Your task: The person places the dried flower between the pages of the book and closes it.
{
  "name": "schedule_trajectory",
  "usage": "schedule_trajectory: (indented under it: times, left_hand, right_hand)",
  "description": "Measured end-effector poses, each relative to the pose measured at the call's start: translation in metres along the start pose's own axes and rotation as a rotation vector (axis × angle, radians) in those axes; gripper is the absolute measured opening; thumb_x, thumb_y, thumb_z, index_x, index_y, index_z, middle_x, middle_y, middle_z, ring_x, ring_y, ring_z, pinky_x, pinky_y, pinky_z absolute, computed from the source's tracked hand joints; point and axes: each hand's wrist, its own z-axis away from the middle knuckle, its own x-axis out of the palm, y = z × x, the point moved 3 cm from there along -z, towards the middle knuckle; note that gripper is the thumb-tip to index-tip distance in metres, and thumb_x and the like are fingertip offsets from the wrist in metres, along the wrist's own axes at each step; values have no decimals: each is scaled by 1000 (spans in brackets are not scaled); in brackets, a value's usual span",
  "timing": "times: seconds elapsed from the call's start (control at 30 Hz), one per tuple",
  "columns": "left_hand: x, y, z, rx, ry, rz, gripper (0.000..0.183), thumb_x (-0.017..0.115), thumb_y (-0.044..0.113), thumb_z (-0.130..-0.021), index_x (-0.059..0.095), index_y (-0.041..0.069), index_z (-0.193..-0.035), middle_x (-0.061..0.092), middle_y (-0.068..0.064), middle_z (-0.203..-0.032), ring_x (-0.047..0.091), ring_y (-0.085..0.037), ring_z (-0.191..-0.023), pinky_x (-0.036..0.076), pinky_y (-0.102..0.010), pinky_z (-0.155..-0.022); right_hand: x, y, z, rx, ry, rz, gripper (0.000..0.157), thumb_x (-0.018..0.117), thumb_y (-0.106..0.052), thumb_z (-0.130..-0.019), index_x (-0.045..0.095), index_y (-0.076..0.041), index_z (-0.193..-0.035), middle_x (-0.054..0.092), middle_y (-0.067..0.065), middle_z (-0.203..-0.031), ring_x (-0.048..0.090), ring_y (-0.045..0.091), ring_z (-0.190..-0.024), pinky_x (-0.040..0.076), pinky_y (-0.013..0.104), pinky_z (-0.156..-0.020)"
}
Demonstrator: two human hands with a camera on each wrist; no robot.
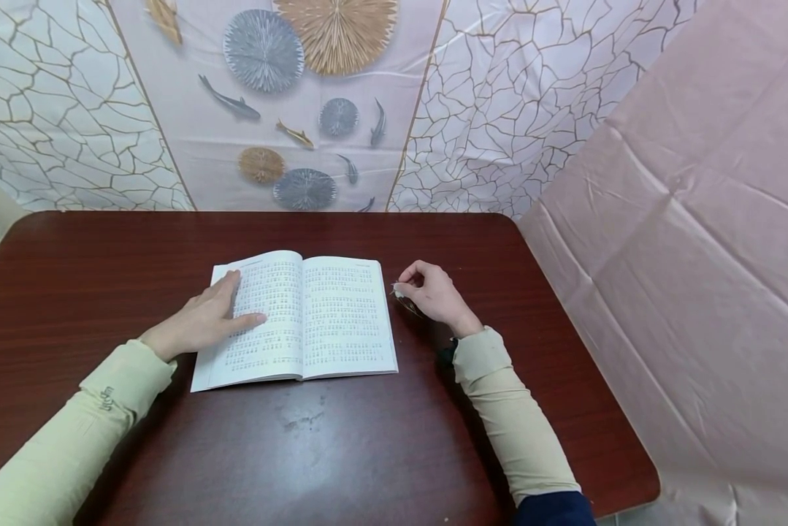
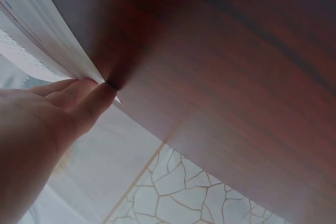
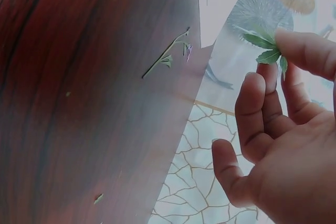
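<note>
An open book (image 1: 347, 314) with printed pages lies on the table. My left hand (image 1: 199, 318) rests on its left page, fingers straight and thumb spread. In the left wrist view, the fingers (image 2: 86, 106) lie against the book's edge. To the right of the book, my right hand (image 1: 436, 292) is just above the table. Between its thumb and fingertips it pinches a small sprig of green leaves (image 3: 269, 56), best seen in the right wrist view. A thin plant stem (image 3: 165, 57) with a few small leaves and a purplish tip lies on the table near that hand.
The dark red wooden table (image 1: 341, 446) has rounded corners. Tiny plant bits (image 3: 98, 198) lie on it. A patterned cloth (image 1: 486, 109) hangs behind the far edge, and a plain pinkish cloth (image 1: 696, 241) hangs along the right side.
</note>
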Motion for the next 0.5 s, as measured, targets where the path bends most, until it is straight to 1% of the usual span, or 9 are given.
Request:
schedule_trajectory:
  times: [0.27, 0.4, 0.5]
  left_hand:
    - [1, -2, -1, -4, 1, -3, 114, 50, 69, -88, -1, -11, -150, 3, -32, -157, 7, -46, -144, 15, -61, -111]
    - [1, -2, -1, -1, 1, -4, 113, 49, 69, -89, -1, -12, -150, 3, -32, -157, 6, -47, -144, 15, -61, -111]
    - [1, -1, -1, 10, 7, -13, 112, 49, 68, -90, 0, -13, -150, 3, -33, -156, 6, -47, -144, 15, -61, -111]
  right_hand:
    - [4, -4, -1, -11, -1, -11, 11, 68, -20, -92, 61, -13, -96, 62, 4, -87, 55, 20, -69, 46, 31, -63]
    - [5, -7, -2, -28, 5, -23, 10, 68, -18, -92, 61, -12, -96, 61, 5, -88, 56, 22, -72, 46, 31, -61]
    - [5, -9, -3, -48, 14, -39, 11, 68, -15, -92, 62, -9, -99, 61, 5, -89, 57, 25, -77, 46, 31, -63]
